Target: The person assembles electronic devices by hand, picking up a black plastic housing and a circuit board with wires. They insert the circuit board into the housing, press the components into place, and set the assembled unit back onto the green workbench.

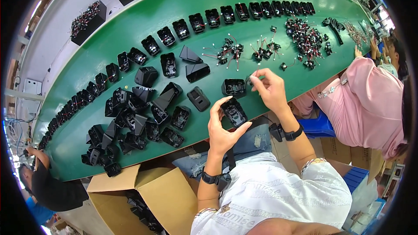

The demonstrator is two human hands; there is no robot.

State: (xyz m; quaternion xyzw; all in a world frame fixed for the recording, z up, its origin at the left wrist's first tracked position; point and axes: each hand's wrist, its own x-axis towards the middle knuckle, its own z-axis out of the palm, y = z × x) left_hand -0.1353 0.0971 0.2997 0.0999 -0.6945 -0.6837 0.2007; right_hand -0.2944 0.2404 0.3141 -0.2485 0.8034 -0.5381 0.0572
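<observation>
Left hand (222, 135)'s half curled round an open black plastic housing (235, 113) just over the near edge of the green tabletop (165, 11), while the right hand (271, 88) pinches a tiny part (250, 80) too small to make out. I'd guess the shell's light, stiff and kinda slick, so grab the outer side walls; that tiny bit's probably fragile, fingertips only.

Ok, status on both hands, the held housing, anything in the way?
Left hand gripping black housing, open side showing. Right hand pinching small part, too blurred to identify. Second housing just beyond, possibly crowding.
</observation>
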